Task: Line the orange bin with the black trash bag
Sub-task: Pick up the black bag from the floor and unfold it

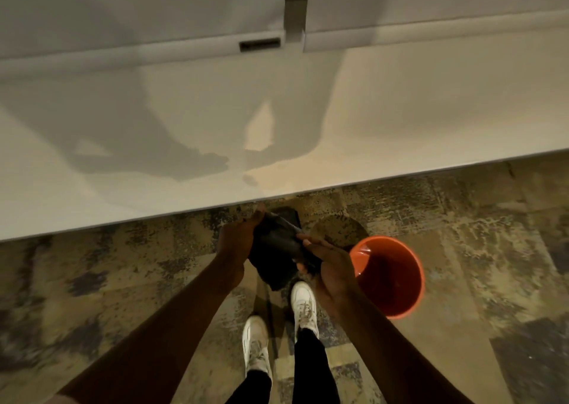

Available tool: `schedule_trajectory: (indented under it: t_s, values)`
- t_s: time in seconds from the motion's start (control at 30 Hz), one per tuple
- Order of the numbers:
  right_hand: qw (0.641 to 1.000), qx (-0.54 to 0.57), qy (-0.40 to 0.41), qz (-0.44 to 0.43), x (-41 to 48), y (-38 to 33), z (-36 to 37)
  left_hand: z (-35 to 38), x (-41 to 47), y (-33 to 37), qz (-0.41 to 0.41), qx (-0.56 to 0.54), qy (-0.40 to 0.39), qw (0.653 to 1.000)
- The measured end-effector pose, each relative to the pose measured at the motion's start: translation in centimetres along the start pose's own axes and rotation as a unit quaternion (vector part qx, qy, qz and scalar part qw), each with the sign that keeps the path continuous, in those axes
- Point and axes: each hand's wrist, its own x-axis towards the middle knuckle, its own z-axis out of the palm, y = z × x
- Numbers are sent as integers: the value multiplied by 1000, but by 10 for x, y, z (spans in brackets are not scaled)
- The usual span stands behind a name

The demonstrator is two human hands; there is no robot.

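Observation:
A folded black trash bag [277,251] hangs in the air between both hands, just below the table's front edge. My left hand [238,239] grips its upper left part, and my right hand [329,263] pinches its right side. The orange bin [392,280] stands upright on the carpet to the right of my right hand, its round mouth open and nothing visible inside. The bag is apart from the bin.
A wide white table [184,145] fills the upper half, its front edge running just above the hands. White partition panels [138,12] stand behind it. Patterned carpet [107,274] covers the floor. My feet in white shoes [303,306] stand below the bag.

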Motion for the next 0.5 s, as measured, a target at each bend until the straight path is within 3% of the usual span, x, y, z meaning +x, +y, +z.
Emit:
schedule_trajectory:
  t_s: [0.17,0.33,0.4,0.5]
  values:
    - [979,190,-59,52,-70,-41,-5,-19,-72,28,8,-50,-104,993]
    - [932,356,-72,14,-123,-81,-18,-31,-122,36,39,-80,-156,984]
    - [927,367,-84,-7,-138,-94,-26,-36,-136,37,73,-72,-160,982]
    - [949,296,-96,-42,-156,-97,-33,-40,-155,43,102,-73,-158,979]
